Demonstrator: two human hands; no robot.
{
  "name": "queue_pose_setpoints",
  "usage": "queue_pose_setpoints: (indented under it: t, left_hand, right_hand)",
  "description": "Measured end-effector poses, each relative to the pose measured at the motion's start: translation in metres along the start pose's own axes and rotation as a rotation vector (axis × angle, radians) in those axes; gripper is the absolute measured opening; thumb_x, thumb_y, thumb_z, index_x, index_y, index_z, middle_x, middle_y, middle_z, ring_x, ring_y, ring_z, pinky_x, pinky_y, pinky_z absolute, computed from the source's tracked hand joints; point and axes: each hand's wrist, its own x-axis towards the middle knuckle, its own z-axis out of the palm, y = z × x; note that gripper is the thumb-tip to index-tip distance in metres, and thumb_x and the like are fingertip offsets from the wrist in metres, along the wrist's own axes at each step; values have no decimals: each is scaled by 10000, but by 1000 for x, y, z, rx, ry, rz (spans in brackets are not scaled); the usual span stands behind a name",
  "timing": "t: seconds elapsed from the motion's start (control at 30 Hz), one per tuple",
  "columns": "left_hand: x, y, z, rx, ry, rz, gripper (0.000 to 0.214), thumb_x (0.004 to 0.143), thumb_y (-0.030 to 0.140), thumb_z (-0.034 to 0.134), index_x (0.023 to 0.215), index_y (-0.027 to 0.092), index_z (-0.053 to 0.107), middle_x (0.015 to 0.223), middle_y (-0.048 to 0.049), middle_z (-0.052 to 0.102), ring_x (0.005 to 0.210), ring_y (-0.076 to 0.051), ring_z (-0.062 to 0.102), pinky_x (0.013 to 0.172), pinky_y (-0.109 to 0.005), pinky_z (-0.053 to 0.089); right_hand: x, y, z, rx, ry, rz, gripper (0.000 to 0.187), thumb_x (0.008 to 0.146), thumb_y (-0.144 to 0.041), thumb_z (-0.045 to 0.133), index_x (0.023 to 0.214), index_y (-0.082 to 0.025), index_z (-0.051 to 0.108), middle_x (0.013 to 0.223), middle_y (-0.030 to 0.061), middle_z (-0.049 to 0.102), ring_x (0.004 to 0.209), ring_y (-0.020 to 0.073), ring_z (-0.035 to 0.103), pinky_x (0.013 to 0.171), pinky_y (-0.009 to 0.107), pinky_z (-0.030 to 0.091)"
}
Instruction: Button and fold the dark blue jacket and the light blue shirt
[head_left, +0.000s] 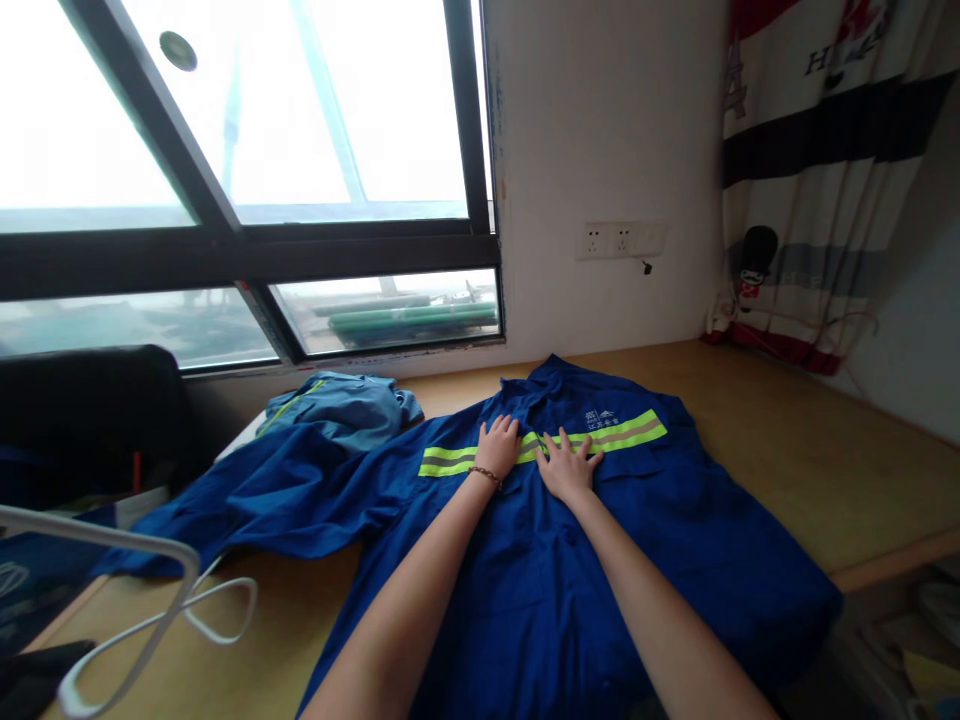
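Blue jacket [525,560] spread on tabletop [787,440], front up, collar [551,372] toward window [337,240]. L hand [498,447] & R hand [568,465] both on upper chest at the yellow-green strip [450,460], small gap betw. them. Both palm-down, fingers spread wide; no cloth pinched that I can see.

Step in hand, my read: pressing/smoothing chest cloth. Notes for doing it well:
- Light, even pressure w/ whole palm; fingertips alone would prob. drag new creases.
- Work outward from centre front, L hand to L, R hand to R, using strip as straight ref. line.
- Creases run down the front below hands; best stroked lengthwise toward hem. Hem out of frame, can't check.
- Sleeve [292,490] on L side rumpled, up against lt-blue garment [345,408]; needs separate straightening, w/o pulling chest askew.
- Lower R portion reaches table edge, prob. overhangs; its wt. could tug cloth, so steady w/ R hand.
- White cable [187,565] near sleeve: keep clear.
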Motion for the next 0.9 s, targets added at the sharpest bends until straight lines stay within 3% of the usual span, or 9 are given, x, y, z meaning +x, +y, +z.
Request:
queue_pose_setpoints:
  t: [0.1,0.2,0.3,0.4,0.53,0.63,0.73,0.9]
  left_hand:
    - [-4,0,-3,-32,-46,111,352,864,195,303,1155,237,497,1241,-55,495,1192,-174,373,1020,-370,218]
    - [-5,-4,-1,-47,-76,96,340,877,246,305,1157,241,499,1258,-38,484,1180,-164,391,1005,-351,248]
    - [-6,-7,2,-40,-54,106,400,870,396,313,1210,238,451,1298,-35,443,1212,-184,348,1012,-378,231]
    - [-6,-6,2,-29,-35,118,500,851,487,295,1266,225,388,1334,-46,397,1230,-213,318,1009,-401,224]
    - [-6,5,-5,-44,31,246,529,857,461,304,1340,253,249,1409,-21,262,1270,-218,229,1015,-402,195]
    - [-6,13,-11,-76,31,386,447,883,398,272,1314,282,290,1340,-3,379,1225,-184,290,1001,-368,204]
    - [-6,16,-14,-71,30,314,377,893,384,245,1125,248,509,1091,-33,561,1067,-183,416,910,-351,284]
    - [-5,14,-18,-11,170,126,384,877,415,285,790,199,591,928,-60,549,945,-200,430,809,-352,314]
  right_hand:
    - [13,-9,-2,23,21,80,464,769,-518,426,1145,-265,529,1276,118,380,1171,437,236,860,644,120]
    - [22,-15,2,52,137,89,380,739,-416,513,1038,-193,586,1150,145,471,1106,370,350,887,546,210]
    - [31,-11,7,163,235,40,261,754,-300,494,935,-162,622,1033,137,554,1034,295,438,856,407,306]
    - [43,0,10,358,209,96,218,737,-234,473,845,-146,640,852,127,627,865,250,543,739,327,374]
    - [60,15,12,485,223,170,229,730,-244,436,782,-149,638,764,94,656,732,214,586,641,272,399]
    - [66,19,15,550,251,179,272,749,-277,403,815,-139,628,781,86,665,717,197,598,632,252,411]
    - [65,15,20,613,240,134,322,778,-345,378,826,-144,626,742,67,671,651,175,609,594,236,425]
    - [59,9,22,683,164,-8,313,785,-386,406,842,-186,640,648,19,668,577,156,614,552,230,442]
